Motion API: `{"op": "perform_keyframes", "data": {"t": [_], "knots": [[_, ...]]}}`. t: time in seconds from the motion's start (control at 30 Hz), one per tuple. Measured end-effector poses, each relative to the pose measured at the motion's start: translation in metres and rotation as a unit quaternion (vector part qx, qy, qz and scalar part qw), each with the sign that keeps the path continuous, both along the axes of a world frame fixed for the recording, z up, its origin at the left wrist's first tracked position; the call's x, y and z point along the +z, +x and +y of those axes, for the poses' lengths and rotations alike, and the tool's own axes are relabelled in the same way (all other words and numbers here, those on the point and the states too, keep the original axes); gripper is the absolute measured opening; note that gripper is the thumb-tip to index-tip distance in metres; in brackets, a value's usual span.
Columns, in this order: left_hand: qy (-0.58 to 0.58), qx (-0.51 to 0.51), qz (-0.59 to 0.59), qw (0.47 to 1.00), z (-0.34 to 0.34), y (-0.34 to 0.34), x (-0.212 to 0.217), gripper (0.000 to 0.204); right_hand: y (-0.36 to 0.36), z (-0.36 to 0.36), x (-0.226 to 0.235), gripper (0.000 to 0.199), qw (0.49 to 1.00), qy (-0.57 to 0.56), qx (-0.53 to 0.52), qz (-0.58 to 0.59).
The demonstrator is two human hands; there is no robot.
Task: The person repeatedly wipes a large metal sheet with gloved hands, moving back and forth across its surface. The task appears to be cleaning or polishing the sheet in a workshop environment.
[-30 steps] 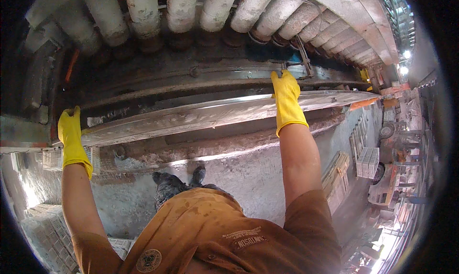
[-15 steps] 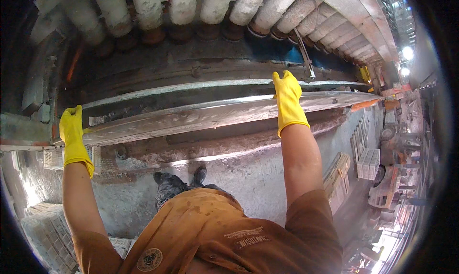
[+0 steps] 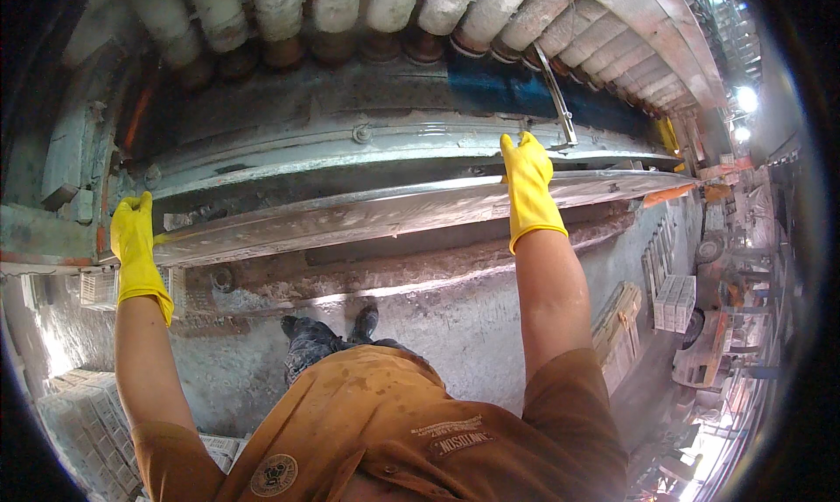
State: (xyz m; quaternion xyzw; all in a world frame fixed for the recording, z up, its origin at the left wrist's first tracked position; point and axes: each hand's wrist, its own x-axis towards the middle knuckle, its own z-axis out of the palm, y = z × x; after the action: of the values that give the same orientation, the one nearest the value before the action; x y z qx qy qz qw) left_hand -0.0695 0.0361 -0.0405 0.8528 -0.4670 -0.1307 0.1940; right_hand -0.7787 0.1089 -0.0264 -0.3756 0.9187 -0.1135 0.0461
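1. Against the frame from a second ago, we see the row of thick, grey, dust-coated cylinders (image 3: 337,3) shifted toward the far side, baring more of the dark blue sheet (image 3: 490,80); the long grey metal ledge (image 3: 306,152) looks brighter, while both hands shift barely at all.
2. We find the long, flat, greyish-white panel with a shiny upper edge (image 3: 350,215) on the near side of that ledge, above the floor.
3. Our yellow-gloved left hand (image 3: 135,244) has curled fingers at the panel's left end; we cannot tell whether it grips.
4. Our yellow-gloved right hand (image 3: 531,191) crosses the upper edge right of the middle, fingers bent toward the ledge; its grip is hidden too.
5. We judge the panel stiff and fairly heavy, awkward for its length, perhaps slippery if wet; its fragility we cannot tell. Holds spread wide along the upper edge seem best.
6. Its long axis runs left to right, with the broad face toward us; we put its bow down to the lens.
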Motion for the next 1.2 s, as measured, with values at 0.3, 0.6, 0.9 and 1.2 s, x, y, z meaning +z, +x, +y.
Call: {"op": "perform_keyframes", "data": {"t": [0.3, 0.6, 0.9, 1.2], "knots": [[-0.005, -0.023, -0.042, 0.999, -0.002, 0.007, -0.003, 0.047, 0.004, 0.000, 0.003, 0.057, 1.000, -0.006, -0.006, 0.002], [-0.006, -0.033, -0.091, 0.995, -0.002, 0.009, -0.005, 0.051, 0.009, -0.001, 0.011, 0.061, 1.000, 0.009, -0.004, -0.009], [-0.004, -0.049, -0.112, 0.992, -0.001, 0.003, 0.000, 0.052, 0.009, -0.001, 0.014, 0.064, 1.000, 0.026, -0.014, -0.005], [-0.003, -0.033, -0.096, 0.995, -0.002, 0.009, -0.006, 0.051, -0.003, -0.004, -0.002, 0.060, 1.000, 0.012, -0.011, 0.012]]}}
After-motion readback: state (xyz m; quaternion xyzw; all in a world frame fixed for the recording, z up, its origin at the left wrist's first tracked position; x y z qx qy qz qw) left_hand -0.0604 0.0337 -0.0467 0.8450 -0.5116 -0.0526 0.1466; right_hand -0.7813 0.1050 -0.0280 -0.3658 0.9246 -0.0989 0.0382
